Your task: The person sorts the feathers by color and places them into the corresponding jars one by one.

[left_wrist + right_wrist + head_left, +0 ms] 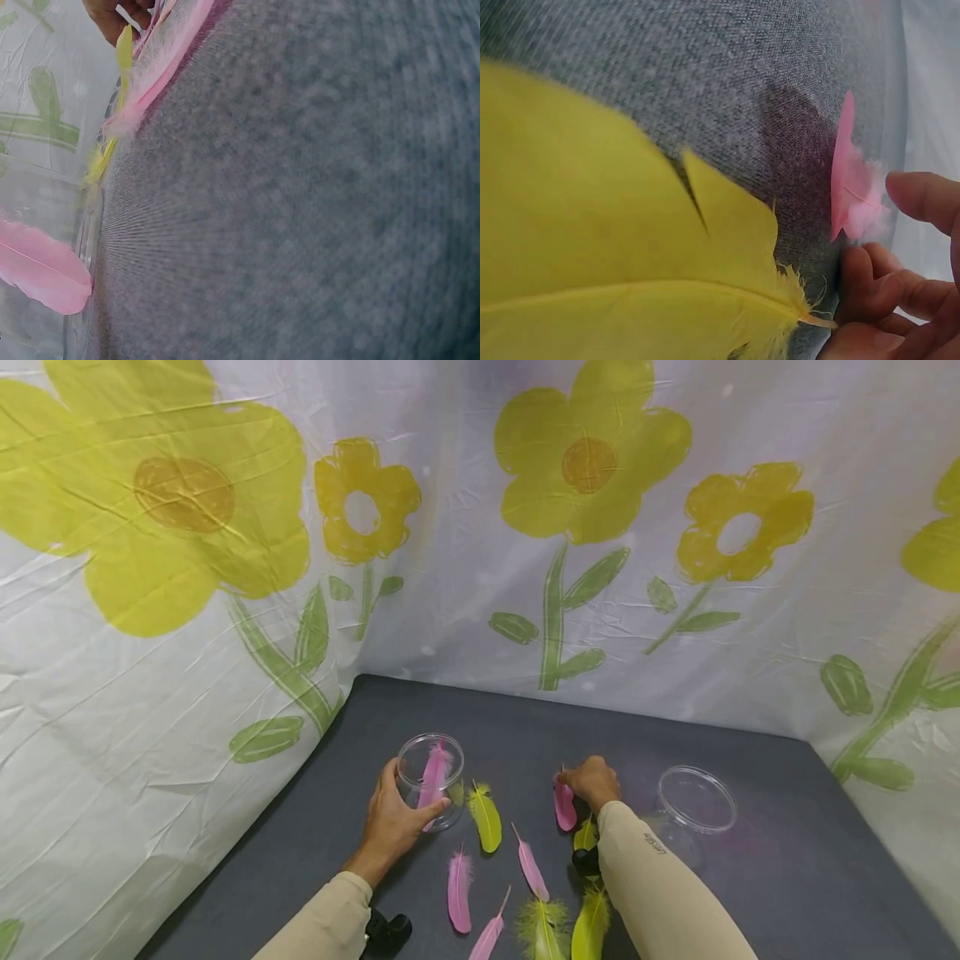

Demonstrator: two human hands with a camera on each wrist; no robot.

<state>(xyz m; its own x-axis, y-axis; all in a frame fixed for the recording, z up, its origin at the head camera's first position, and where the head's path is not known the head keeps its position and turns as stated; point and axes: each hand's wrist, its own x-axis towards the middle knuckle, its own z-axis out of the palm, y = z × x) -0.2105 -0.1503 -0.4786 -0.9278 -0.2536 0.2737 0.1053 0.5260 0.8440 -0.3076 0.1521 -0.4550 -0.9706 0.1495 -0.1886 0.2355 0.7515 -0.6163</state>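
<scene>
My left hand (401, 814) grips a clear round jar (431, 739) from its near left side. A pink feather (435, 777) stands inside it. My right hand (592, 781) is at the quill end of another pink feather (565, 806) on the table. In the right wrist view, thumb and curled fingers (862, 281) are parted around the fluffy base of that pink feather (844, 176). A large yellow feather (630, 225) lies close below that wrist. The left wrist view shows the pink feather (45, 266) through the jar wall; the left hand is out of that view.
A second clear jar (697, 802) stands at the right, partly behind the right sleeve. Between the arms lie several loose feathers, such as a yellow feather (486, 818) and a pink feather (459, 893). A flowered curtain (450, 635) borders the dark table (510, 718).
</scene>
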